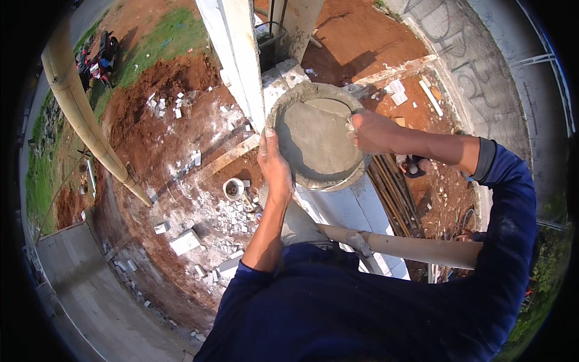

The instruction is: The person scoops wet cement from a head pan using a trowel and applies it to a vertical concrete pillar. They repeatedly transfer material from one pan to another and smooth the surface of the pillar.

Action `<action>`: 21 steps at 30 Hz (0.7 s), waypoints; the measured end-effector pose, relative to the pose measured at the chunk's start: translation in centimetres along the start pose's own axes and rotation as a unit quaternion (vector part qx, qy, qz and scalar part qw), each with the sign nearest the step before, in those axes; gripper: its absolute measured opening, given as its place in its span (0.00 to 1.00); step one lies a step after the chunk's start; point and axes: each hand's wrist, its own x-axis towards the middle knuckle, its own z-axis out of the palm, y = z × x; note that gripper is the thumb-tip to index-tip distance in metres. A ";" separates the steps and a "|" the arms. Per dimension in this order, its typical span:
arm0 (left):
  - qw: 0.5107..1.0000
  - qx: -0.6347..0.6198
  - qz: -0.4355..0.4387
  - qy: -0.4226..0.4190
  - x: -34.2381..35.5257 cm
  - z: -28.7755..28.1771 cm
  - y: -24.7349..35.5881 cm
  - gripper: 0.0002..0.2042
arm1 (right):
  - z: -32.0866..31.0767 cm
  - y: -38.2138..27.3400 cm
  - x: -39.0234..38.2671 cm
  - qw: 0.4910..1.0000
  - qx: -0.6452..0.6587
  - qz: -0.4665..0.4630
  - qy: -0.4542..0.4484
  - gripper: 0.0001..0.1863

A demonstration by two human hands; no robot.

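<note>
A round bucket [279,114] crusted with cement stands in front of me, filled with wet grey mortar [316,142]. My left hand [274,163] grips its left side, thumb up at the rim and fingers against the outer wall. At the right rim my right hand [369,133] is closed in a fist around what looks like a trowel handle. A short grey shank shows by the fist; the blade is hidden or coated in mortar. The bucket sits at the top of a white block wall [338,208], whose contact with it is hidden.
Beyond the bucket rise pale column boards [232,54] with rebar between them. A bamboo pole [90,123] slants at left; another pole [422,247] crosses near my waist. Far below lie red soil, block rubble [184,242], a small white pail [233,189] and stacked bamboo [392,190].
</note>
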 end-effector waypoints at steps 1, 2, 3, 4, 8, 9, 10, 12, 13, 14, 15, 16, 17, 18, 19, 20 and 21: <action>1.000 0.000 0.008 -0.011 0.8 0.0 0.0 0.34 | 1.1 0.8 0.3 0.999 0.048 -0.007 0.018 0.26; 1.000 0.003 0.011 -0.015 1.0 -0.7 -0.1 0.35 | 1.7 0.1 0.3 0.997 0.059 -0.040 0.033 0.26; 1.000 0.005 0.015 -0.022 1.1 -1.1 -0.3 0.36 | 2.4 -0.6 0.1 0.994 0.070 -0.071 0.049 0.25; 0.999 0.008 0.017 -0.030 1.0 -1.3 -0.5 0.36 | 2.7 -0.8 0.0 0.991 0.122 -0.053 0.009 0.24; 1.000 0.018 0.012 -0.009 1.4 -1.4 0.2 0.33 | -1.2 -3.5 -0.6 0.900 0.371 0.098 -0.208 0.20; 0.999 0.031 0.015 -0.009 2.1 -2.0 -0.8 0.35 | -0.5 -2.7 -0.9 0.881 0.414 0.100 -0.206 0.19; 0.999 0.044 0.018 -0.008 2.7 -2.4 -1.8 0.37 | -0.1 -2.2 -1.3 0.860 0.456 0.101 -0.204 0.17; 0.999 0.038 -0.010 0.008 1.1 -0.9 0.8 0.34 | -0.6 -2.2 -2.1 0.858 0.461 0.113 -0.198 0.13; 0.999 0.035 -0.024 0.016 0.4 -0.4 1.7 0.33 | -1.1 -2.2 -2.7 0.856 0.463 0.120 -0.195 0.12; 0.999 0.033 -0.022 0.013 0.4 -0.5 1.6 0.33 | -1.7 -2.2 -3.0 0.853 0.471 0.120 -0.192 0.12; 0.999 0.031 -0.020 0.010 0.5 -0.6 1.6 0.33 | -2.2 -2.1 -3.4 0.849 0.479 0.121 -0.188 0.12; 0.999 0.029 -0.018 0.006 0.4 -0.6 1.5 0.33 | -2.8 -1.9 -3.8 0.845 0.487 0.122 -0.183 0.13; 0.999 0.031 -0.019 0.008 0.5 -0.8 1.5 0.33 | -3.5 -1.7 -3.9 0.839 0.496 0.119 -0.190 0.12; 0.999 0.033 -0.019 0.009 0.6 -0.9 1.4 0.33 | -4.1 -1.4 -4.1 0.833 0.505 0.115 -0.197 0.12; 0.999 0.034 -0.020 0.010 0.6 -1.0 1.3 0.33 | -4.9 -1.3 -4.3 0.826 0.513 0.112 -0.203 0.12; 0.999 0.031 -0.019 0.012 0.7 -0.9 1.2 0.33 | -5.9 -1.4 -4.4 0.819 0.524 0.121 -0.199 0.12; 0.999 0.029 -0.018 0.017 0.7 -1.0 1.2 0.32 | -7.2 -1.6 -4.4 0.812 0.534 0.126 -0.199 0.12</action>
